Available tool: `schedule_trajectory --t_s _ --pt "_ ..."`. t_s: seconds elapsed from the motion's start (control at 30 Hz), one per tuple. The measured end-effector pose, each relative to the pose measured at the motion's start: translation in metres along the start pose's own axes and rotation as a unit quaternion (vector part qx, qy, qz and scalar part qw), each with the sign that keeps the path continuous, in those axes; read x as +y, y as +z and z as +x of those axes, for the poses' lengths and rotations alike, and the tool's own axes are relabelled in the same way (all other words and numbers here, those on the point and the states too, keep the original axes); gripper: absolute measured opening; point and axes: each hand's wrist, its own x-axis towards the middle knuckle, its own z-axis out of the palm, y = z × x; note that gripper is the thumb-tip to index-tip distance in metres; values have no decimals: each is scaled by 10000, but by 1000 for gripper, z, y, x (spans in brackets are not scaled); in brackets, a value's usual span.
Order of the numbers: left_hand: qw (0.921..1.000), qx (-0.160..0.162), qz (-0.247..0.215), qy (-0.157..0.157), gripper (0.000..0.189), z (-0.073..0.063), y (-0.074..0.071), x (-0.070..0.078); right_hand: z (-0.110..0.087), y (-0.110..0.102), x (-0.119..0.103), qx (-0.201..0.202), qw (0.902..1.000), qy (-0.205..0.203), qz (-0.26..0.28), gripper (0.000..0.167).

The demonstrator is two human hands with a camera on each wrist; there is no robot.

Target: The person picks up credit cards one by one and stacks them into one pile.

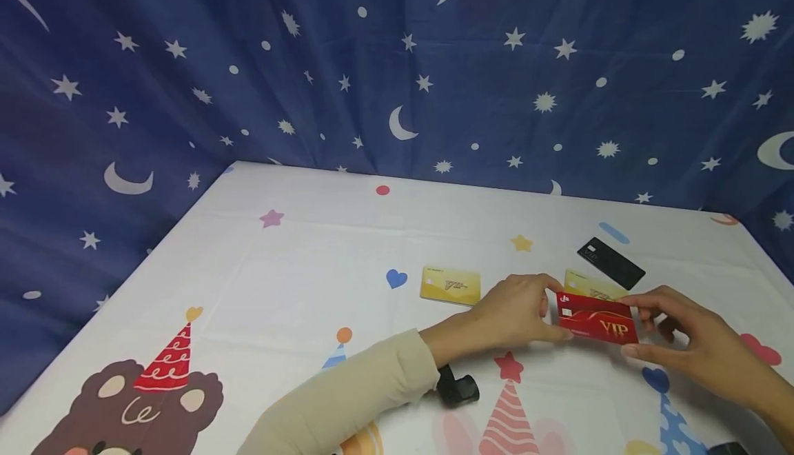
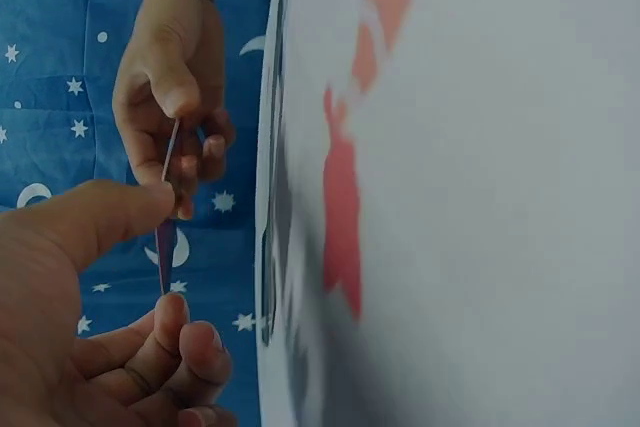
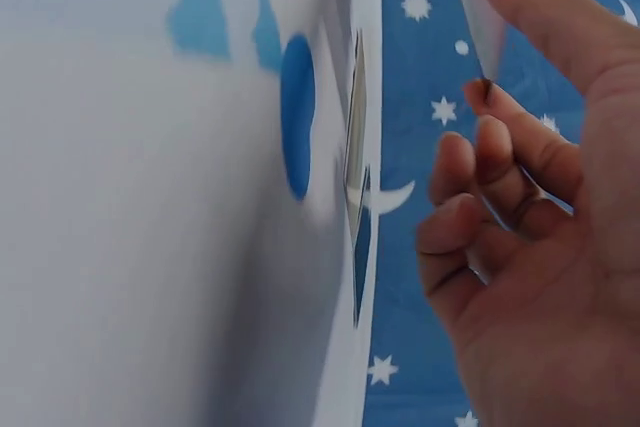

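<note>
A red VIP card (image 1: 594, 318) is held up off the table, its printed face toward the head view. My left hand (image 1: 520, 309) pinches its left end between thumb and fingers. At the opposite end, my right hand (image 1: 697, 341) pinches it the same way. Seen from the left wrist, the card (image 2: 167, 247) appears edge-on, raised beside the tabletop. Behind it lies a gold VIP card (image 1: 586, 282), partly hidden by the red one. A black VIP card (image 1: 611, 263) rests just beyond, overlapping the gold card's corner in the head view.
Another gold VIP card (image 1: 450, 286) lies left of my left hand. A black strap-like piece (image 1: 457, 387) shows beside the left sleeve. The white tablecloth (image 1: 322, 255) has printed party shapes and a bear. A dark blue star-patterned curtain (image 1: 347, 48) hangs behind the table.
</note>
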Motion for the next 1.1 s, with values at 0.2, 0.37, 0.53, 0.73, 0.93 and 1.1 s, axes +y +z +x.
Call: schedule_trajectory --t_s 0.2,0.37,0.53,0.73,0.93,1.1 --pt "10000 -16 71 -24 56 -4 -16 -6 6 -1 -14 293 9993 -235 -78 66" --pt "9999 47 165 -1 54 -9 -27 -13 12 2 -28 349 9987 -366 20 64" --pt "9998 118 144 -12 54 -17 -37 -23 21 6 -39 363 9987 -349 -41 66" --pt "9995 269 152 76 54 -27 -48 -35 31 13 -52 317 9973 -642 143 62" --pt "9993 313 200 35 53 -34 -58 -44 40 20 -63 340 9951 -909 207 59" --pt "9991 345 254 -29 52 -40 -67 -50 48 25 -69 354 9945 -932 335 59"
